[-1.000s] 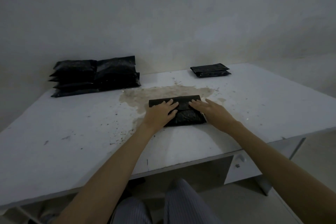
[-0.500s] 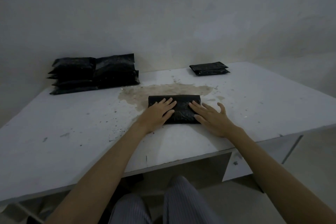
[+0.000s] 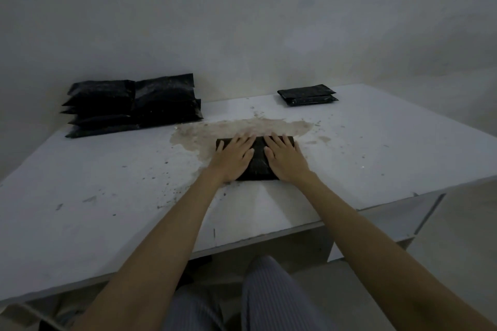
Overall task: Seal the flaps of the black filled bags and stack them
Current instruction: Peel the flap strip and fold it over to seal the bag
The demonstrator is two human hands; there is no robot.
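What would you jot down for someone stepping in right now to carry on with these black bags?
Left hand: flat, fingers straight, pressing the bag on the table; no grip.
Right hand: the same, pressing the right half.
Bag in work: at the table's middle, by a brown stain. Whether its flap has stuck cannot be seen.
Big pile: far left, by the wall.
Small stack: far right, two bags as far as I can tell.
Which pile is the finished one cannot be told.
Left: finish pressing, stack this bag, then do any unsealed ones.
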